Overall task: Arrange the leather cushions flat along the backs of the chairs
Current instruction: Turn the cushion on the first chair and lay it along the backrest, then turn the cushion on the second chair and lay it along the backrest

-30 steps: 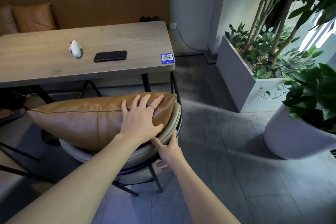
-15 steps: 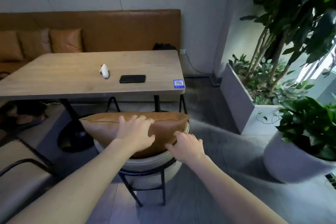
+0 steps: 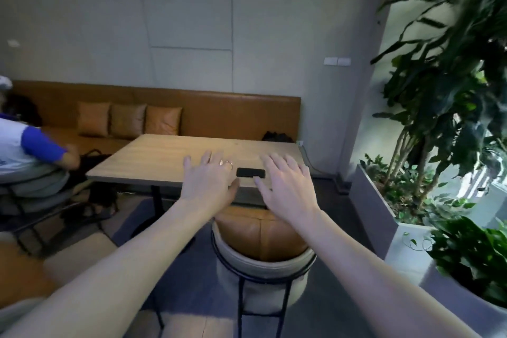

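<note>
Both hands, left (image 3: 207,186) and right (image 3: 288,188), are held spread above the chair (image 3: 263,266); nothing is gripped. The leather cushion (image 3: 260,233) is seen propped against the chair back, untouched.

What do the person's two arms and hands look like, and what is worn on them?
Both forearms are bare, with no sleeves, watch or gloves in view. The left hand wears a thin ring on one finger. The right hand wears nothing that shows.

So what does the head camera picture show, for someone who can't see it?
Two bare hands, left and right, hover open above a tan leather cushion resting in a round grey chair, before a wooden table with a black phone.
</note>
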`<action>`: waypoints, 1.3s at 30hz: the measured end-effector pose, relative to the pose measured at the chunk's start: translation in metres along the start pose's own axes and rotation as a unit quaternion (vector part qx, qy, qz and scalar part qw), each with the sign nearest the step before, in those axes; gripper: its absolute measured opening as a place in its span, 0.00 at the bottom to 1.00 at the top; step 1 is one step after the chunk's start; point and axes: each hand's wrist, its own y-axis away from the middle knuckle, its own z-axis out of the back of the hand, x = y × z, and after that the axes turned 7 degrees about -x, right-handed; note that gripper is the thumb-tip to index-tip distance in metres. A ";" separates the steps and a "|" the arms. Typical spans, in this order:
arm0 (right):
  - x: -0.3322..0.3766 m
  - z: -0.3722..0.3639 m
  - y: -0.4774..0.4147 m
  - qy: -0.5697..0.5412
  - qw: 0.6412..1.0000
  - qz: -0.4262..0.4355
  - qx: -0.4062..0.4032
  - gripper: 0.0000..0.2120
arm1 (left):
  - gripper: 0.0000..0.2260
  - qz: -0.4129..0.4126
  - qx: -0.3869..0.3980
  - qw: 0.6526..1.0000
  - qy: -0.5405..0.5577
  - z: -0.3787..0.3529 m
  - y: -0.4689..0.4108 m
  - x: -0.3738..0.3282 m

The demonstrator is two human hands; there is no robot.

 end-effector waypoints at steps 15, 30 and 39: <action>0.262 0.170 0.028 -0.098 0.962 0.087 -0.240 0.29 | 0.29 0.051 -0.236 0.968 -0.073 0.265 0.126 0.201; 0.391 0.129 -0.021 -0.189 0.951 0.129 -0.206 0.29 | 0.28 0.150 -0.209 0.955 -0.147 0.278 0.166 0.332; 0.466 0.018 -0.082 -0.247 0.947 0.153 -0.141 0.30 | 0.28 0.217 -0.147 0.945 -0.197 0.215 0.152 0.436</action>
